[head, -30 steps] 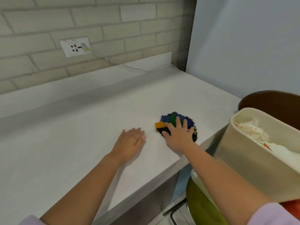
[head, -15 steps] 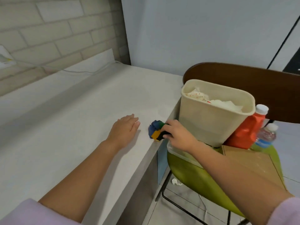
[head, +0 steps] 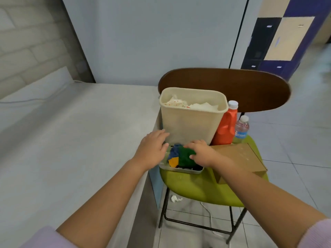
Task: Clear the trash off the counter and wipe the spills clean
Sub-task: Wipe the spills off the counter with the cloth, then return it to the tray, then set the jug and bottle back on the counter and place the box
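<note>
A bunched multicoloured cloth (head: 180, 157), blue, green and yellow, lies in a small clear plastic tray (head: 180, 169) on the green chair seat beside the counter. My right hand (head: 200, 153) grips the green part of the cloth from the right. My left hand (head: 152, 149) rests with loose fingers at the white counter (head: 71, 140) edge, touching the tray's left side. A beige bin (head: 189, 122) holding crumpled white tissues stands just behind the tray.
An orange bottle (head: 226, 126), a small water bottle (head: 241, 129) and a cardboard box (head: 240, 158) share the green chair (head: 200, 188) with its brown backrest. A scrap of tissue (head: 175, 198) lies on the tiled floor under the chair. A white cable runs along the counter's back.
My right hand carried the cloth off the counter edge and down into the tray on the chair. My left hand slid to the counter edge. The view swung right.
</note>
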Demonstrator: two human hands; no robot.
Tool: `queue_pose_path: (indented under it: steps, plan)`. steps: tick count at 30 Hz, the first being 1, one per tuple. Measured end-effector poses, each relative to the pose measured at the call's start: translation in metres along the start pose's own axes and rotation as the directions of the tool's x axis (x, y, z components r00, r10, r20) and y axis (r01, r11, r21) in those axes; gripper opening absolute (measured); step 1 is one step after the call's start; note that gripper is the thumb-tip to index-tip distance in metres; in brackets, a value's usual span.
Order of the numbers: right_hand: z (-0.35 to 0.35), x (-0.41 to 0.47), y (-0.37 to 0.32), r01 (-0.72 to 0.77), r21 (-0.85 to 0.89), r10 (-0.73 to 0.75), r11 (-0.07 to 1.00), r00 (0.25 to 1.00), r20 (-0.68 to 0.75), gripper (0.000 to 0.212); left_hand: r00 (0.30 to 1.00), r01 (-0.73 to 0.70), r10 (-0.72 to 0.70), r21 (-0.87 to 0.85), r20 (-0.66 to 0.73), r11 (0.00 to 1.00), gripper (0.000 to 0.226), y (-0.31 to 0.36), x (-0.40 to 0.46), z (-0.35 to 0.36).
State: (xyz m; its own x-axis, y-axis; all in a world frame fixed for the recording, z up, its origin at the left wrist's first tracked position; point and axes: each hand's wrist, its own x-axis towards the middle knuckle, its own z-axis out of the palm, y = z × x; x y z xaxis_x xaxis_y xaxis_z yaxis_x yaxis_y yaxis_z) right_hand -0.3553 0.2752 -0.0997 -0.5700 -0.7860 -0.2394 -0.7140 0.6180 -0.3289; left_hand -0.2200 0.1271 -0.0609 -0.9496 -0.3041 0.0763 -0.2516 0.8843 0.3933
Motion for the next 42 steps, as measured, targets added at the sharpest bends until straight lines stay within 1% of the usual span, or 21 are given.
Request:
queue_pose_path:
  steps: [4, 6, 11, 17, 20, 23, 24, 26, 28, 29, 30, 33, 35, 36, 39, 42]
  plan:
    - [-0.009, -0.018, 0.020, -0.047, 0.143, 0.057, 0.989, 0.996, -0.064, 0.046, 0.998, -0.058, 0.059, -0.047, 0.028, 0.997, 0.046, 0.025, 0.019, 0.017]
    - [-0.017, -0.026, 0.033, -0.069, 0.202, 0.092, 0.977, 0.989, -0.111, 0.045, 0.995, -0.094, 0.095, -0.033, 0.039, 0.995, 0.046, 0.041, 0.031, 0.024]
    - [-0.034, -0.037, 0.078, -0.128, 0.296, 0.199, 0.947, 0.954, -0.222, 0.046, 0.987, -0.141, 0.144, -0.037, 0.069, 0.989, 0.047, 0.083, 0.061, 0.046]
    - [-0.053, -0.039, 0.129, -0.149, 0.353, 0.242, 0.924, 0.941, -0.237, 0.046, 0.994, -0.069, 0.075, -0.075, 0.083, 0.995, 0.046, 0.132, 0.086, 0.071]
    - [-0.061, -0.032, 0.142, -0.125, 0.419, 0.247, 0.899, 0.936, -0.251, 0.047, 0.996, -0.026, 0.036, -0.114, 0.084, 0.993, 0.047, 0.148, 0.099, 0.084]
    - [-0.068, -0.020, 0.150, -0.093, 0.416, 0.226, 0.905, 0.932, -0.284, 0.049, 0.998, 0.025, -0.016, -0.159, 0.058, 0.987, 0.050, 0.164, 0.111, 0.093]
    - [-0.070, -0.017, 0.150, -0.073, 0.439, 0.221, 0.896, 0.929, -0.297, 0.047, 0.998, 0.036, -0.027, -0.173, 0.053, 0.984, 0.052, 0.167, 0.114, 0.095]
    - [-0.074, -0.007, 0.150, -0.036, 0.516, 0.228, 0.856, 0.922, -0.313, 0.040, 0.997, 0.074, -0.065, -0.205, 0.050, 0.976, 0.054, 0.174, 0.121, 0.099]
    - [-0.074, 0.005, 0.151, -0.015, 0.579, 0.237, 0.815, 0.921, -0.310, 0.026, 0.994, 0.112, -0.105, -0.238, 0.043, 0.965, 0.055, 0.177, 0.127, 0.103]
    - [-0.074, 0.010, 0.150, -0.014, 0.635, 0.256, 0.772, 0.922, -0.291, 0.021, 0.992, 0.124, -0.118, -0.247, 0.039, 0.961, 0.054, 0.178, 0.129, 0.105]
    - [-0.074, 0.015, 0.149, -0.015, 0.700, 0.277, 0.714, 0.924, -0.263, 0.022, 0.990, 0.139, -0.134, -0.251, 0.034, 0.958, 0.054, 0.178, 0.131, 0.108]
    - [-0.078, 0.028, 0.143, -0.055, 0.865, 0.341, 0.498, 0.930, -0.137, 0.034, 0.982, 0.191, -0.186, -0.261, 0.043, 0.946, 0.060, 0.181, 0.134, 0.111]
    - [-0.079, 0.032, 0.140, -0.075, 0.938, 0.364, 0.338, 0.930, -0.057, 0.037, 0.981, 0.191, -0.188, -0.288, 0.038, 0.939, 0.064, 0.185, 0.135, 0.114]
    - [-0.079, 0.033, 0.139, -0.080, 0.951, 0.374, 0.300, 0.926, -0.040, 0.037, 0.982, 0.185, -0.184, -0.304, 0.034, 0.934, 0.065, 0.186, 0.136, 0.115]
    - [-0.077, 0.036, 0.140, -0.072, 0.958, 0.412, 0.277, 0.910, -0.051, 0.035, 0.984, 0.176, -0.178, -0.328, 0.027, 0.928, 0.070, 0.187, 0.139, 0.118]
    - [-0.084, 0.034, 0.139, -0.008, 0.967, 0.425, 0.256, 0.899, -0.105, 0.032, 0.987, 0.141, -0.160, -0.367, -0.023, 0.919, 0.067, 0.190, 0.141, 0.117]
